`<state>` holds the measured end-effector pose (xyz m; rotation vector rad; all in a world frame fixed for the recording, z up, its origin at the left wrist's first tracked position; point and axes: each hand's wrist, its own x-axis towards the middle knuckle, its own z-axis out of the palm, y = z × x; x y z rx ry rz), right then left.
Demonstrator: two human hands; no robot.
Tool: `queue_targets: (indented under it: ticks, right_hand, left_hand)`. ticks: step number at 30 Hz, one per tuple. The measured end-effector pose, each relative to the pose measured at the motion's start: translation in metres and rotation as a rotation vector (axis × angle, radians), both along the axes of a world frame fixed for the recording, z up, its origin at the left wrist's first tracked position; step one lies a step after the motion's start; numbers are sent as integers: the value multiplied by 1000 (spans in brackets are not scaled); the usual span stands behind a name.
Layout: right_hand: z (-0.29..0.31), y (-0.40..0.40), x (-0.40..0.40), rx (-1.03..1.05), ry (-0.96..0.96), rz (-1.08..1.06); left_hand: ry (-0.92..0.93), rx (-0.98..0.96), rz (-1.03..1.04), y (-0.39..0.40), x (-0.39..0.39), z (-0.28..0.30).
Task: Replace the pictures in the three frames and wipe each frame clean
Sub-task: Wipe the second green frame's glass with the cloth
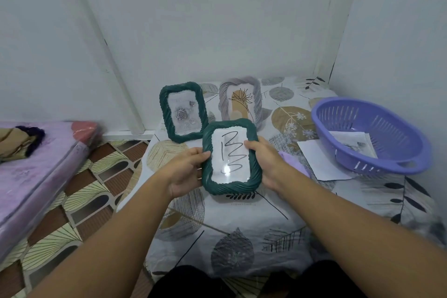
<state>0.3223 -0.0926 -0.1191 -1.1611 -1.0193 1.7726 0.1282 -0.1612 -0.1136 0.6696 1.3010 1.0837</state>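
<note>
A leaf-patterned surface (242, 225) carries a purple basket (372, 135) at the right holding papers. Two frames stand at the back, one green (183, 111), one grey (240, 101). In front, the left hand (186, 172) and right hand (263, 162) grip a third green frame (231, 156) by its side edges, its scribbled picture facing up.

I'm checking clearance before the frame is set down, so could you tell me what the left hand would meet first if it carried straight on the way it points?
Probably the standing green frame; the left hand, gripping the held frame, points up and away toward it, though depth is unclear.
</note>
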Motion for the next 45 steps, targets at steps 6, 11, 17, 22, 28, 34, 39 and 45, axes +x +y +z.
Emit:
queue_targets:
  ticks: [6, 11, 17, 22, 28, 34, 39, 45]
  right_hand:
    - [4, 2, 26, 490, -582, -75]
    - [-3, 12, 60, 641, -1047, -113]
    - [-23, 8, 82, 492, -1347, 103]
    - [-25, 10, 81, 613, -1212, 24]
    - [-7, 9, 59, 728, -885, -149]
    - [-2, 8, 38, 897, -683, -62]
    - [-6, 10, 22, 998, -652, 21]
    - [-3, 0, 9, 1032, -667, 46]
  left_hand:
    - [44, 65, 95, 0, 11, -8]
    - [86, 104, 171, 1, 17, -13]
    - [196, 74, 148, 3, 23, -12]
    - [215, 70, 159, 6, 25, -12]
    - [169, 67, 155, 10, 28, -7]
    - [122, 89, 153, 12, 31, -5]
    - [114, 105, 94, 10, 28, -6]
    - [54, 90, 32, 7, 19, -8]
